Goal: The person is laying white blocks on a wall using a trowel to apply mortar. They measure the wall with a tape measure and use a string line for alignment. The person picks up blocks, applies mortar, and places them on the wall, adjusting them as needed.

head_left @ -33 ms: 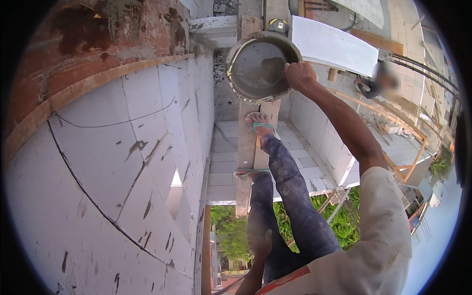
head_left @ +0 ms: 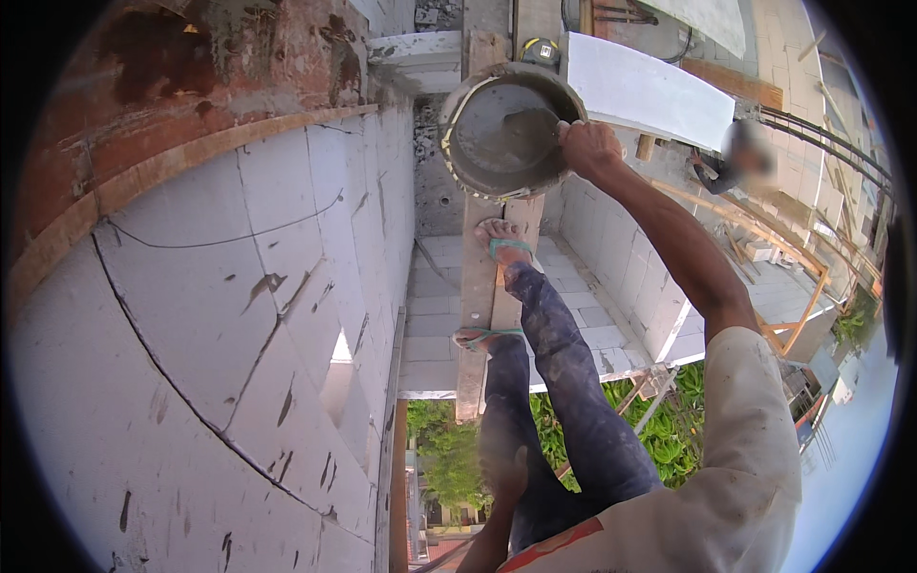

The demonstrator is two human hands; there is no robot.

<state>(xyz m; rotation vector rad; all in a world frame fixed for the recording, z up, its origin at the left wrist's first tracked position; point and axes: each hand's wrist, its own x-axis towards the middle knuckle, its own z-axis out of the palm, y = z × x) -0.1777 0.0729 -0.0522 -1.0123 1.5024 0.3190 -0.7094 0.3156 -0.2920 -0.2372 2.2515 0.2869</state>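
A round bucket (head_left: 451, 158) stands at the far end of the planks, its rim crusted with mortar. Wet grey mortar (head_left: 485, 124) fills its lower part. My right hand (head_left: 590, 150) is closed at the bucket's right rim. From it, what looks like a mortar-coated trowel (head_left: 527, 134) reaches into the bucket; its handle is mostly hidden by my fingers. Down by my left thigh, my left hand (head_left: 503, 470) hangs loose with its fingers stretched out, somewhat blurred, holding nothing.
My sandalled feet stand on narrow planks (head_left: 475, 286) high above a lower floor. A white block wall (head_left: 258, 315) rises close on the left. Behind the bucket lies a tape measure (head_left: 541, 52), beside a long white block (head_left: 645, 86). Another person (head_left: 735, 167) is at right.
My right hand has shifted slightly to the right at the bucket's rim, and the trowel-like shape in the mortar has moved a little. The left hand stays where it was.
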